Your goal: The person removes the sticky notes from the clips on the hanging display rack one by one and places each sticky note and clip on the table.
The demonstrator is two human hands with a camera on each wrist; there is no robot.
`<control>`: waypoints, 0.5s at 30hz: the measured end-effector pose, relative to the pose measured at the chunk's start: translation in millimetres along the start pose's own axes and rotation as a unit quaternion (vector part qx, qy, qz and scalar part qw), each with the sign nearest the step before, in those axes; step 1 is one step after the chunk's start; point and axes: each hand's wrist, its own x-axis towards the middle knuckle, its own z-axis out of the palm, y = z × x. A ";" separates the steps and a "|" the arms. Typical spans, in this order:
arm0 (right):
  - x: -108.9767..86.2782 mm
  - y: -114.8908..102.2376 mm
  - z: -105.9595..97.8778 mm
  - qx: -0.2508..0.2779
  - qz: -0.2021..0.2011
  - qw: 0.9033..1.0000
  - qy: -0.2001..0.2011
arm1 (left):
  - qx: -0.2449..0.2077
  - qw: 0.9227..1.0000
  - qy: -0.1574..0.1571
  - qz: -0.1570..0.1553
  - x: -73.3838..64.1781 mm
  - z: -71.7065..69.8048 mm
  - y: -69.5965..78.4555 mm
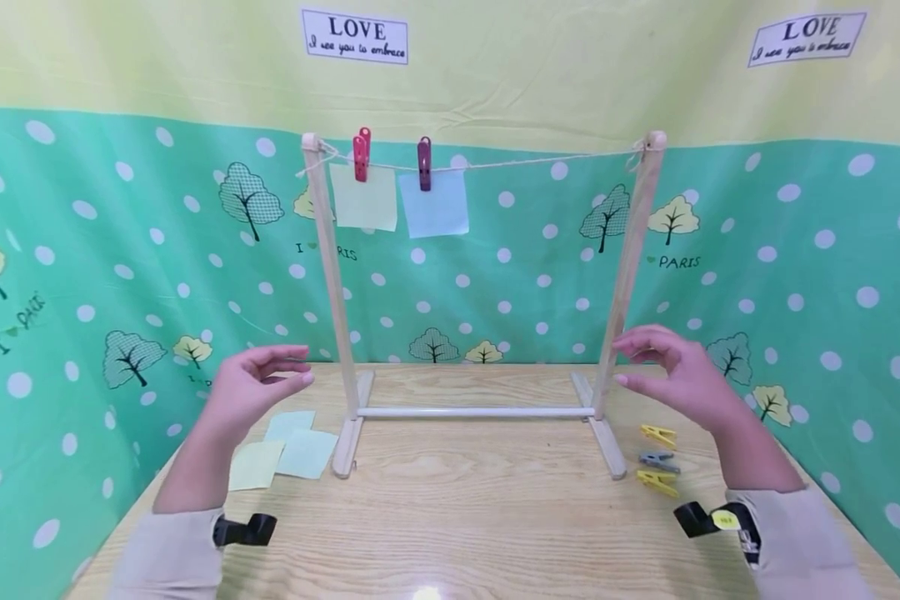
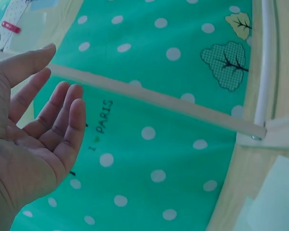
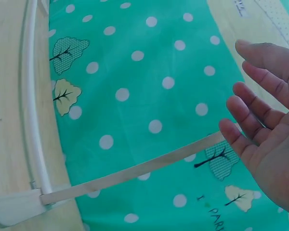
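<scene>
My left hand (image 1: 258, 383) hovers left of a wooden rack's left post (image 1: 332, 283), fingers relaxed and thumb apart, holding nothing. In the left wrist view its palm (image 2: 29, 159) is bare. On the other side, my right hand (image 1: 671, 371) floats by the right post (image 1: 630, 258), fingers loosely bent around nothing. A string (image 1: 532, 160) runs between the post tops. From it hang a pale yellow-green paper (image 1: 363, 204), with two red clothespins (image 1: 361, 158) above it, and a light blue paper (image 1: 435, 208) under a dark purple clothespin (image 1: 424, 164).
Pale blue sheets (image 1: 307, 454) and a yellowish sheet (image 1: 257, 465) lie on the wooden table (image 1: 450, 517) below my left hand. Two yellow clothespins (image 1: 657, 482) and a grey clothespin (image 1: 658, 460) lie right of the rack's foot. A white crossbar (image 1: 472, 412) joins the posts low down.
</scene>
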 end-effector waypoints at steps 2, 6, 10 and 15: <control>3.7 -4.6 -1.1 -0.002 -0.012 1.000 0.002 | -0.006 1.000 -0.006 0.008 3.8 3.9 6.2; 9.7 -11.7 -3.1 -0.002 -0.031 1.000 0.002 | -0.016 1.000 -0.017 0.007 10.4 12.8 17.0; 17.0 -18.9 -5.3 -0.005 -0.044 0.999 0.001 | -0.013 0.999 -0.026 0.014 17.3 22.2 25.3; 26.5 -28.5 -8.7 -0.017 -0.048 0.999 0.008 | -0.027 0.998 -0.037 0.035 27.6 34.4 37.3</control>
